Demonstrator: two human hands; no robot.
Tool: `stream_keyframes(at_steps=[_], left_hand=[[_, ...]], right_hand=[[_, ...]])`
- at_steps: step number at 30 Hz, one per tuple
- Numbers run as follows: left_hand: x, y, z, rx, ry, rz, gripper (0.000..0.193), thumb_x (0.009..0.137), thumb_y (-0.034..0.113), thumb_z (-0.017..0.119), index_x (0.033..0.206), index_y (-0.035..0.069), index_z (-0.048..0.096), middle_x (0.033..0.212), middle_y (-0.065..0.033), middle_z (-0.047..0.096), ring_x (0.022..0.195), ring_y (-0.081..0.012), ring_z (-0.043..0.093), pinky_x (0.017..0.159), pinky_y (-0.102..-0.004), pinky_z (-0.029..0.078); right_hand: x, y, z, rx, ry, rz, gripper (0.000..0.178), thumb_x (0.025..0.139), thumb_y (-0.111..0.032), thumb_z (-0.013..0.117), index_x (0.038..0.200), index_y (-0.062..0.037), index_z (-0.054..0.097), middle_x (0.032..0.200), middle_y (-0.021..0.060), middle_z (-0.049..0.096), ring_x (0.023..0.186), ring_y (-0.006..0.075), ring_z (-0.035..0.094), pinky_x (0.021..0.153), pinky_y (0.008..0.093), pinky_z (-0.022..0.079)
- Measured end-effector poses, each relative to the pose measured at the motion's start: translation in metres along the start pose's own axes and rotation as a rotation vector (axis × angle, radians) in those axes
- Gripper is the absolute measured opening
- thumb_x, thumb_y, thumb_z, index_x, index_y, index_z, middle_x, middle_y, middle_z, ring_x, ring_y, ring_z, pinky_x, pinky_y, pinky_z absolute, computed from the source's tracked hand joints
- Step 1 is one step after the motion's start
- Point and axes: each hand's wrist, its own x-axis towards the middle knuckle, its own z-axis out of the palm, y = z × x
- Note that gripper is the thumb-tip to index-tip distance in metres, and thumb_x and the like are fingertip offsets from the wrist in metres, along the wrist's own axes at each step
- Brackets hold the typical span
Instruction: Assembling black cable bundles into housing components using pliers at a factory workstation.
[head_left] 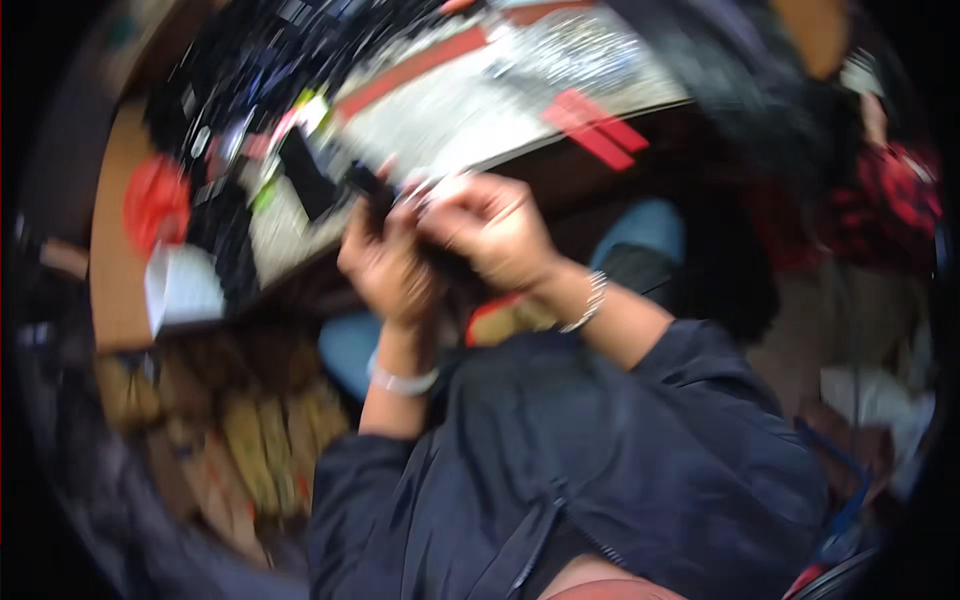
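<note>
Near a cluttered worktable point(425, 125), the left hand point(392, 272) grasps a small dark piece point(368, 184) — probably light and stiff, best pinched by its sides — while blur hides whether the right hand point(497, 228), just beside, grips anything.

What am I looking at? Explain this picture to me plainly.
There is no machine here: these are a person's bare left hand and right hand, seen from above by a wide camera worn on the head, so straight edges bend. On the table lie a dark pile, a shiny heap and, at its edge, red strips. The left hand seems to hold a small dark thing; blur hides what it is.
</note>
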Motion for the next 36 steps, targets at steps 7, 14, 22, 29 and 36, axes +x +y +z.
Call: stream_keyframes(at_steps=[7,14,22,29,36], left_hand=[[0.001,0.002,-0.005,-0.076,-0.069,0.001,0.034,0.085,0.021,0.066,0.110,0.000,0.060,0.101,-0.0045,0.064,0.085,-0.0090,0.058,0.081,-0.0239,0.046],[-0.002,-0.001,-0.013,-0.127,-0.051,-0.027,0.053,0.083,0.033,0.065,0.121,0.000,0.048,0.099,-0.0108,0.061,0.089,-0.0189,0.060,0.083,-0.0315,0.049],[-0.004,0.000,-0.008,-0.198,-0.092,-0.037,0.041,0.083,0.023,0.068,0.115,0.002,0.057,0.108,-0.0059,0.061,0.089,-0.0119,0.059,0.082,-0.0266,0.047],[-0.007,-0.002,-0.009,-0.189,-0.099,-0.068,0.057,0.081,0.035,0.067,0.122,-0.001,0.046,0.097,-0.0087,0.061,0.096,-0.0187,0.058,0.093,-0.0336,0.043],[-0.003,0.000,-0.012,-0.137,-0.259,-0.068,0.060,0.084,0.042,0.060,0.122,-0.002,0.043,0.099,-0.0100,0.062,0.105,-0.0254,0.057,0.100,-0.0417,0.037]], right_hand=[[0.011,0.004,-0.005,0.339,-0.129,0.268,0.014,0.081,-0.010,0.070,0.089,-0.0005,0.064,0.085,0.0027,0.064,0.078,0.0065,0.057,0.072,0.0216,0.047],[0.002,0.001,0.005,0.071,-0.049,0.129,0.013,0.083,-0.008,0.067,0.092,-0.0023,0.059,0.088,0.0019,0.060,0.075,0.0046,0.053,0.067,0.0184,0.044],[0.002,0.002,0.001,0.131,-0.075,0.198,0.011,0.085,-0.010,0.066,0.092,-0.0026,0.062,0.089,0.0003,0.061,0.078,0.0049,0.053,0.072,0.0183,0.044],[0.008,0.012,-0.013,0.387,-0.209,0.289,0.014,0.089,-0.017,0.061,0.088,-0.0034,0.060,0.089,-0.0007,0.057,0.083,0.0053,0.051,0.077,0.0193,0.042],[0.009,0.002,-0.012,0.298,-0.238,0.323,0.019,0.083,-0.022,0.069,0.080,-0.0045,0.063,0.080,-0.0029,0.059,0.072,0.0035,0.050,0.068,0.0187,0.042]])
